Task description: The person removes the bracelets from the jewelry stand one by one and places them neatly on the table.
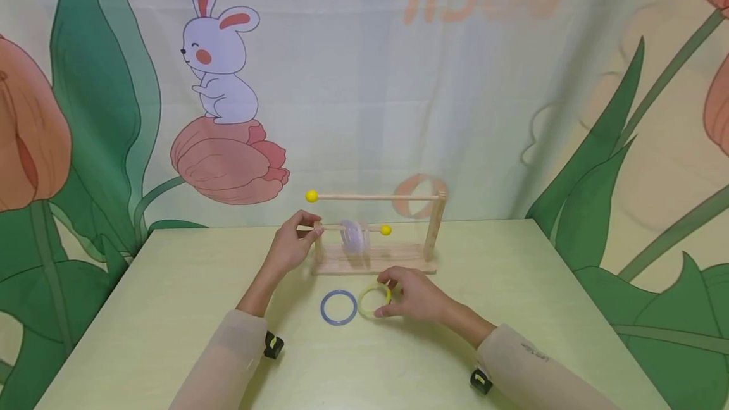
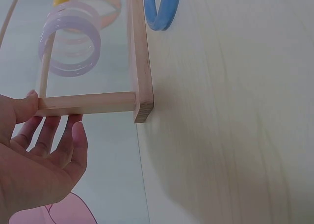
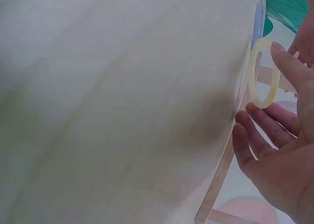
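My left hand [image 1: 292, 245] grips the top of the left post of a wooden rack [image 1: 393, 260], thumb on one side and fingers on the other in the left wrist view. From that post a thin rod runs right to a yellow ball [image 1: 385, 230]. Several pale purple and clear-looking bangles [image 2: 70, 23] hang on this rod. Between thumb and fingertips my right hand [image 1: 418, 296] pinches a yellow bangle [image 3: 253, 79], just in front of the rack. A blue bangle [image 1: 338, 323] lies on the table, left of the yellow one.
The rack's upper rod [image 1: 376, 197] reaches left from the right post [image 1: 434, 229] and ends in another yellow ball [image 1: 311, 196]. Behind the pale table [image 1: 188, 334] hangs a printed curtain [image 1: 342, 81] with a rabbit and tulips.
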Motion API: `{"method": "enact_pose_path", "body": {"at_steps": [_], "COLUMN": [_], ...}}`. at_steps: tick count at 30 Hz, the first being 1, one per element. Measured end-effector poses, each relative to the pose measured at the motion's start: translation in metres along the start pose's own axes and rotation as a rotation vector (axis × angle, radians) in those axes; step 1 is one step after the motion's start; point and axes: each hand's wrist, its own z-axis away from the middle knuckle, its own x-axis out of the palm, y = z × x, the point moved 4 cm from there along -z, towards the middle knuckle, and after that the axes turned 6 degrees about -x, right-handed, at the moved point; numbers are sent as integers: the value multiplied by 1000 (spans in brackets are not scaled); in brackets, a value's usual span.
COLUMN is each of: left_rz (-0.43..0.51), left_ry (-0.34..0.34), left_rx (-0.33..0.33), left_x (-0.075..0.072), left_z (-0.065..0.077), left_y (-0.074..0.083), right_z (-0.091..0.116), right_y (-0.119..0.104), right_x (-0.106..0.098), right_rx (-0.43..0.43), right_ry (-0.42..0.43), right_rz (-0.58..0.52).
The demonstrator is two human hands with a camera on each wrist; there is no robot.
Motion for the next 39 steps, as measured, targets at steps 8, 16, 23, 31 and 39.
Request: {"method": "enact_pose_path", "body": {"at_steps": [8, 16, 23, 31, 39], "left_rz": [1, -7, -9, -9, -13], "left_ry": [4, -3, 0, -15, -1], "left_rx": [3, -7, -2, -15, -10], "left_x": [0, 0, -1, 5, 2], "left_z": [-1, 1, 2, 1, 3], "left_y": [4, 2, 1, 3, 3], "right_z": [0, -1, -3, 1, -2], "right_y": [-1, -4, -4, 1, 0], "right_x": [-2, 2, 3, 3, 4], "right_rx": [-60, -99, -97, -68, -64], "right_ry": [-32, -72, -78, -85, -84], "right_rz": [119, 198, 214, 200, 182]}}
